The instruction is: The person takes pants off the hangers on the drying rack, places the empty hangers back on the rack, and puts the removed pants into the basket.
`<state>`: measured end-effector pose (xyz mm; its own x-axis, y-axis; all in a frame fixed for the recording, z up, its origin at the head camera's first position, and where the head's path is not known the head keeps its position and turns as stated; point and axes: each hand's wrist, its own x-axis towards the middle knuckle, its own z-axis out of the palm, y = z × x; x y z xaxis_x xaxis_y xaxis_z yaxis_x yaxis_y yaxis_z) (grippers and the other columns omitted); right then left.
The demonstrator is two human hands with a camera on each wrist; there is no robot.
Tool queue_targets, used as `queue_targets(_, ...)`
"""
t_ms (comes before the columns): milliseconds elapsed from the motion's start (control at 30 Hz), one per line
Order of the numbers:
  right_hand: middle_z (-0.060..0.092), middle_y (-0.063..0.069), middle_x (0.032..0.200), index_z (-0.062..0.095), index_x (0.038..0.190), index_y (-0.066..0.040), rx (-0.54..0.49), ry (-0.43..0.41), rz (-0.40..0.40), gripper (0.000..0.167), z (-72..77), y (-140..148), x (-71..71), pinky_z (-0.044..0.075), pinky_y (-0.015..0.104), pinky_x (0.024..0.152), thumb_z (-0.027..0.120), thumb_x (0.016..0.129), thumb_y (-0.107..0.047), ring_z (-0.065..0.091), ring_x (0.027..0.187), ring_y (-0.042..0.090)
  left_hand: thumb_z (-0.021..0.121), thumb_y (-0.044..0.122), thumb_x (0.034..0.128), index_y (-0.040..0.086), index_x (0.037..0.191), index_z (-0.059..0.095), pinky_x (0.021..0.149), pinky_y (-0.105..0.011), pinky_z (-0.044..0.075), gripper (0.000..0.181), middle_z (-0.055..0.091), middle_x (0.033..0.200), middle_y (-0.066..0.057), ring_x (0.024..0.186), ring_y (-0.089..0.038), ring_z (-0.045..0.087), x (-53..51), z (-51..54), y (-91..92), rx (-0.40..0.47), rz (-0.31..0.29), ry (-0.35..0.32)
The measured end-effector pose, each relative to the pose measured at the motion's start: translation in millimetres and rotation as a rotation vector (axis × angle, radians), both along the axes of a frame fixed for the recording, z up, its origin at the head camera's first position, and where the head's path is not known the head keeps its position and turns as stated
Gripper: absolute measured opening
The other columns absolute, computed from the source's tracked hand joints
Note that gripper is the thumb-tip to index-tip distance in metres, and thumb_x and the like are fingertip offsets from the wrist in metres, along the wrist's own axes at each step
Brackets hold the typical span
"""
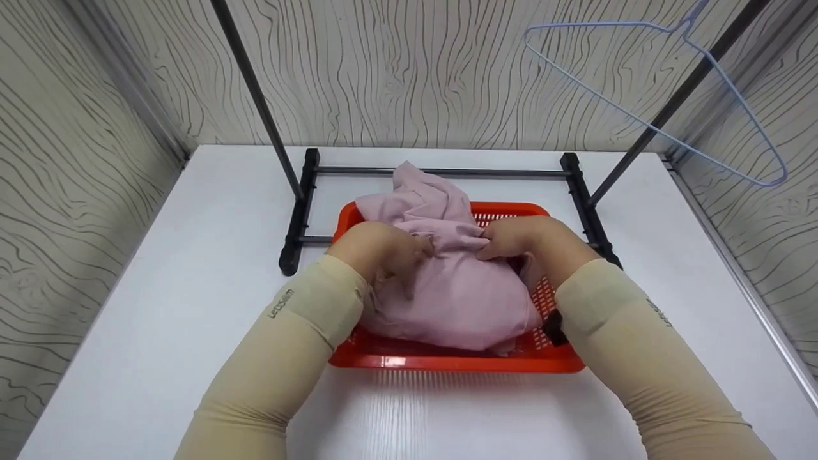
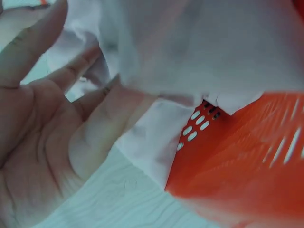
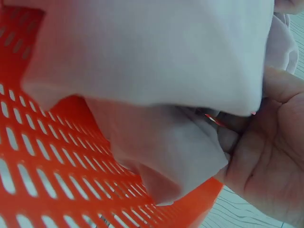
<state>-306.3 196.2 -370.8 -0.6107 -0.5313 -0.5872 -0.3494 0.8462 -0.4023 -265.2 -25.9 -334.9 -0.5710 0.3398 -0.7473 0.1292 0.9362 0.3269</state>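
A crumpled pink cloth point(image 1: 457, 300) lies in a red plastic basket point(image 1: 447, 364), part of it draped over the far rim. What kind of item it is cannot be made out from its folds. At the cloth's left side, my left hand point(image 1: 396, 252) pinches a fold. Opposite it, my right hand point(image 1: 514, 236) grips another fold between thumb and fingers. The left wrist view has the cloth point(image 2: 204, 47) covering some of the left fingertips. In the right wrist view, cloth point(image 3: 156, 57) hangs over the right fingers and hides their tips.
Behind and around the basket stands a black rack point(image 1: 441, 172) with two uprights and low bars on a white table point(image 1: 192, 255). A light blue hanger point(image 1: 594, 89) hangs at the upper right. Wood-patterned panels point(image 1: 409, 70) enclose the back and sides.
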Motion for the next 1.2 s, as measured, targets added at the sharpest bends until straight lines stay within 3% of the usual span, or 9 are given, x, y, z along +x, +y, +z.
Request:
queue_targets(133, 0.057, 0.007, 0.1, 0.06, 0.108, -0.006, -0.003, 0.018, -0.017, 0.031, 8.2, 5.5, -3.6, 0.043, 0.04, 0.086, 0.056, 0.088, -0.03, 0.052, 0.09, 0.019, 0.07, 0.028, 0.0794, 0.031, 0.127, 0.047, 0.078, -0.04, 0.048, 0.053, 0.041, 0.123, -0.005, 0.109, -0.025, 0.042, -8.4, 7.0, -9.4, 0.115, 0.04, -0.041)
queue_targets(300, 0.058, 0.008, 0.101, 0.061, 0.108, -0.007, -0.016, 0.04, -0.039, 0.036, 19.8, 12.8, -11.2, 0.041, 0.041, 0.086, 0.058, 0.087, -0.036, 0.051, 0.092, 0.022, 0.06, 0.031, 0.0872, 0.011, 0.112, 0.052, 0.071, -0.036, 0.05, 0.033, 0.051, 0.106, -0.008, 0.098, -0.026, 0.053, -19.5, 15.8, -22.2, 0.176, 0.036, 0.06)
queue_targets(400, 0.059, 0.01, 0.1, 0.061, 0.104, -0.008, -0.042, 0.038, -0.094, 0.04, 28.0, 15.1, -15.1, 0.043, 0.041, 0.084, 0.055, 0.088, -0.043, 0.053, 0.092, 0.024, 0.057, 0.032, 0.0885, 0.009, 0.112, 0.052, 0.075, -0.035, 0.048, 0.033, 0.055, 0.107, -0.009, 0.097, -0.026, 0.055, -26.3, 20.9, -32.3, 0.23, 0.109, 0.168)
queue_targets(500, 0.059, 0.012, 0.098, 0.059, 0.103, -0.008, -0.068, 0.065, -0.151, 0.044, 35.1, 16.9, -19.4, 0.044, 0.041, 0.082, 0.049, 0.089, -0.048, 0.055, 0.092, 0.027, 0.055, 0.033, 0.0897, 0.009, 0.115, 0.05, 0.079, -0.036, 0.047, 0.035, 0.056, 0.109, -0.01, 0.097, -0.026, 0.056, -32.9, 22.9, -41.1, 0.281, 0.232, 0.277)
queue_targets(600, 0.059, 0.015, 0.097, 0.057, 0.103, -0.004, -0.115, 0.096, -0.234, 0.047, 38.9, 18.9, -23.5, 0.044, 0.042, 0.082, 0.045, 0.091, -0.049, 0.054, 0.092, 0.029, 0.054, 0.034, 0.0904, 0.008, 0.117, 0.049, 0.083, -0.037, 0.047, 0.037, 0.055, 0.11, -0.01, 0.099, -0.025, 0.055, -37.3, 22.1, -47.9, 0.313, 0.381, 0.317)
queue_targets(700, 0.059, 0.018, 0.104, 0.056, 0.111, -0.004, -0.188, 0.108, -0.345, 0.049, 39.7, 20.8, -25.1, 0.045, 0.044, 0.087, 0.045, 0.092, -0.048, 0.056, 0.096, 0.031, 0.053, 0.033, 0.0908, 0.006, 0.125, 0.046, 0.085, -0.037, 0.048, 0.044, 0.052, 0.115, -0.011, 0.101, -0.026, 0.054, -40.0, 19.6, -52.2, 0.327, 0.506, 0.298)
queue_targets(867, 0.057, 0.02, 0.111, 0.051, 0.117, -0.004, -0.308, 0.111, -0.492, 0.05, 35.8, 21.2, -27.4, 0.045, 0.045, 0.089, 0.047, 0.091, -0.047, 0.056, 0.103, 0.034, 0.053, 0.033, 0.0903, 0.003, 0.139, 0.032, 0.085, -0.036, 0.048, 0.061, 0.045, 0.127, -0.014, 0.106, -0.028, 0.052, -44.1, 12.8, -53.6, 0.333, 0.644, 0.22)
queue_targets(967, 0.057, 0.022, 0.111, 0.05, 0.117, -0.002, -0.344, 0.096, -0.517, 0.049, 31.6, 18.0, -29.9, 0.044, 0.044, 0.09, 0.046, 0.092, -0.045, 0.055, 0.104, 0.034, 0.053, 0.034, 0.0899, 0.004, 0.143, 0.021, 0.086, -0.037, 0.048, 0.069, 0.04, 0.132, -0.015, 0.108, -0.03, 0.051, -45.7, 7.4, -52.4, 0.326, 0.681, 0.161)
queue_targets(1200, 0.052, 0.022, 0.117, 0.037, 0.133, -0.005, -0.436, -0.054, -0.563, 0.055, 24.8, 5.9, -32.4, 0.039, 0.046, 0.096, 0.044, 0.094, -0.042, 0.052, 0.11, 0.036, 0.051, 0.04, 0.0893, 0.007, 0.147, 0.003, 0.089, -0.039, 0.045, 0.081, 0.035, 0.138, -0.018, 0.111, -0.032, 0.05, -47.9, -3.1, -49.7, 0.342, 0.663, 0.086)
